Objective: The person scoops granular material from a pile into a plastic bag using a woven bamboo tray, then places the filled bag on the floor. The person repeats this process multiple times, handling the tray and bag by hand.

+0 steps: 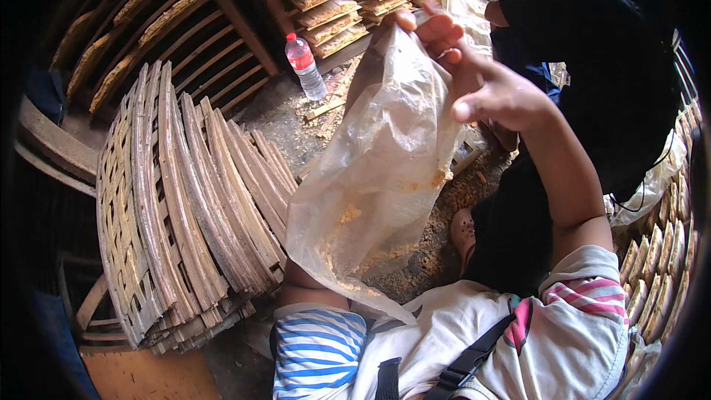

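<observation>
A clear plastic sheet or bag (372,178), smeared with orange crumbs, hangs in front of me from my raised hands. My left hand (402,22) is mostly hidden behind the plastic, with its fingertips folded over the top edge. Beside it, my right hand (489,89) has its thumb spread from its fingers, close to the plastic's upper right side; whether it grips the plastic cannot be told. My left forearm is largely covered by the plastic.
Woven wooden trays (183,205) are stacked at left. A water bottle (306,66) with a red cap stands on the crumb-strewn floor. Filled trays (328,8) are piled at the back and more line the right edge. A person in dark clothes (600,66) is close at right.
</observation>
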